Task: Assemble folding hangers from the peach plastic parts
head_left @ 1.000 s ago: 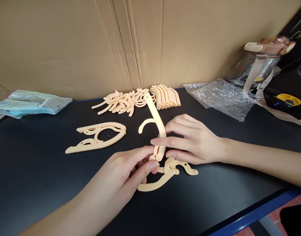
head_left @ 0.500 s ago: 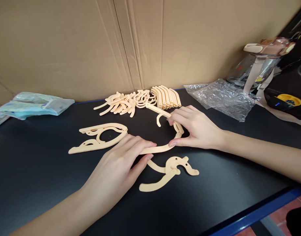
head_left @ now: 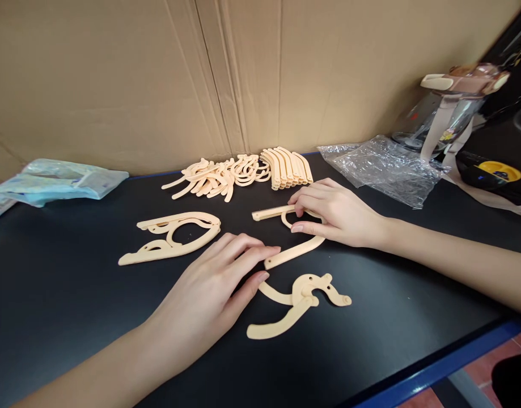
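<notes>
A cream plastic folding hanger (head_left: 291,254) lies half folded on the black table, its two arms forming a V. My right hand (head_left: 334,215) rests on its hinge end, fingers curled over the plastic and pressing it down. My left hand (head_left: 209,289) lies flat with fingers stretched out, fingertips at the free end of the lower arm. A loose hanger part with a hook (head_left: 296,306) lies just in front of my left fingertips. A folded hanger (head_left: 170,237) lies to the left.
A pile of cream hanger parts (head_left: 238,171) lies against the cardboard wall (head_left: 158,79). A clear plastic bag (head_left: 381,167) and a bottle with strap (head_left: 449,107) are at the right; a blue packet (head_left: 60,180) at the left. The table's blue front edge (head_left: 439,371) runs at lower right.
The hanger, held upright a second ago, has been laid flat and folded inward. My left hand let go of it and flattened on the table; my right hand moved back with the hinge.
</notes>
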`<action>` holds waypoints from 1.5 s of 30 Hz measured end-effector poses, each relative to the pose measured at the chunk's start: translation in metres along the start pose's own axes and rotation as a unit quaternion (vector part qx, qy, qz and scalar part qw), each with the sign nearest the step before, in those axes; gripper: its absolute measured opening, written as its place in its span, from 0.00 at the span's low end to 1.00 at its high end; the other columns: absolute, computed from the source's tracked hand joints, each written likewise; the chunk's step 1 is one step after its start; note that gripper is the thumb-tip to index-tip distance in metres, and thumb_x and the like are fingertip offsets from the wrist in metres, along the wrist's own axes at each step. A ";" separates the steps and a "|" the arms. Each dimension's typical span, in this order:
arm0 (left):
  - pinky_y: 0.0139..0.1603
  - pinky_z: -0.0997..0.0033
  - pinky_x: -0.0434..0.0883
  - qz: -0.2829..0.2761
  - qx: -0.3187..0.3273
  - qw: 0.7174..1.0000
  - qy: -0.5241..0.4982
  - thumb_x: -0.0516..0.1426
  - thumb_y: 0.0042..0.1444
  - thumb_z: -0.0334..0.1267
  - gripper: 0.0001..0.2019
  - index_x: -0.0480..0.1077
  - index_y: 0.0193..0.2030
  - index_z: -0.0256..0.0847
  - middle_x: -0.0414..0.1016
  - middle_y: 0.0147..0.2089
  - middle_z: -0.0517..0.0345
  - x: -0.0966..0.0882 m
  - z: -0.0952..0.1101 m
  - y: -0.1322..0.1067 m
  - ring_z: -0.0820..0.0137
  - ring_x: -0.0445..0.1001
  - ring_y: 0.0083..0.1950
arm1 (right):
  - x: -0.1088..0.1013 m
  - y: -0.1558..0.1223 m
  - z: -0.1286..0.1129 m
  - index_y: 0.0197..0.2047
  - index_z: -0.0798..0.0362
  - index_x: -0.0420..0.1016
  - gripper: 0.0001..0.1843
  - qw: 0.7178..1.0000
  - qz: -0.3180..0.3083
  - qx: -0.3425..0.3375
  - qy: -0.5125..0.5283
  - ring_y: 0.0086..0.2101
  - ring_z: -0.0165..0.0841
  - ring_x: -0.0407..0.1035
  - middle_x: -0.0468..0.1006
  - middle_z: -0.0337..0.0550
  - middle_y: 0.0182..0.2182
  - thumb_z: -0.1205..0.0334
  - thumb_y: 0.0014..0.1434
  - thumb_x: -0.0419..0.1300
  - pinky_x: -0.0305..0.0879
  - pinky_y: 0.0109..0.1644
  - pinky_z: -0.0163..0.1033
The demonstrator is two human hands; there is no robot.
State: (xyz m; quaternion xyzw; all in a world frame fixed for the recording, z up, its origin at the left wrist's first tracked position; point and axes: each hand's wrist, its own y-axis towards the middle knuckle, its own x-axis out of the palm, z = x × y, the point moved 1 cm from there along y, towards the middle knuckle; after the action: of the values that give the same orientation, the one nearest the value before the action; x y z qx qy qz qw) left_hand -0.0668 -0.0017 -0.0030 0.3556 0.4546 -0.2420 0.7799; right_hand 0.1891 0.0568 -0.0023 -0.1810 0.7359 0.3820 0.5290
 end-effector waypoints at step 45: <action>0.33 0.64 0.56 0.045 0.088 0.979 0.178 0.50 0.70 0.35 0.10 0.63 0.34 0.42 0.67 0.28 0.62 0.004 0.021 0.000 0.67 0.63 0.29 | -0.007 -0.010 -0.069 0.33 0.55 0.72 0.17 0.987 0.064 -0.084 0.123 0.27 0.27 0.61 0.71 0.35 0.25 0.55 0.72 0.54 0.58 0.39 0.35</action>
State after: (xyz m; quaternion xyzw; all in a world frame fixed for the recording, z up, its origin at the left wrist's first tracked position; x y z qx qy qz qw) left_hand -0.0532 -0.0184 0.0002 0.4804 0.5463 -0.1789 0.6624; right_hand 0.1543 -0.0031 0.0105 -0.2233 0.7704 0.4505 0.3921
